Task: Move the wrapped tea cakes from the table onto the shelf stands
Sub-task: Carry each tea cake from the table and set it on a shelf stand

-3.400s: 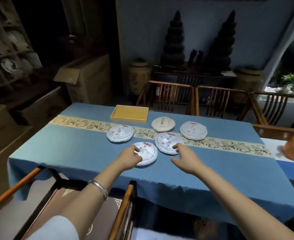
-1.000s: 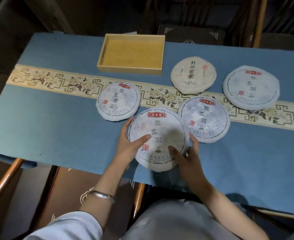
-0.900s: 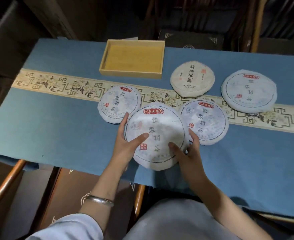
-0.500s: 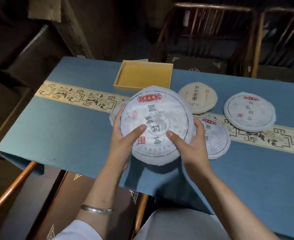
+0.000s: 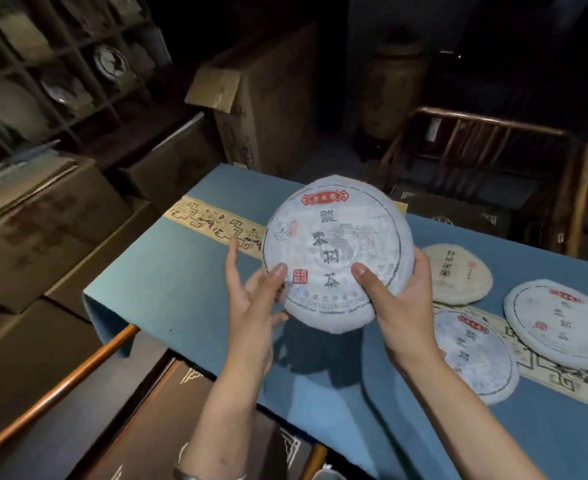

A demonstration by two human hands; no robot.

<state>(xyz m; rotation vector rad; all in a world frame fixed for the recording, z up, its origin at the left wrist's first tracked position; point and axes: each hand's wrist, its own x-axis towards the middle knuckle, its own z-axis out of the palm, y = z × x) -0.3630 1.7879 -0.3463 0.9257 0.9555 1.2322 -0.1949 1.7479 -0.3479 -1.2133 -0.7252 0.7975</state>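
We hold one wrapped tea cake (image 5: 337, 251) clear above the table (image 5: 168, 271), face toward us. Right hand (image 5: 399, 299) grips its right rim, thumb on the face; left hand (image 5: 254, 299) pinches the lower-left edge, forefinger straight. Shelf (image 5: 53, 71) lies far left beyond the left hand.

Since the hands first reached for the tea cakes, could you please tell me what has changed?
The nearest wrapped tea cake was taken up in both hands and lifted off the blue table, face toward the camera. The right hand grips its edge; the left hand holds it with the thumb on its face, index finger straight. Three other cakes still lie on the table.
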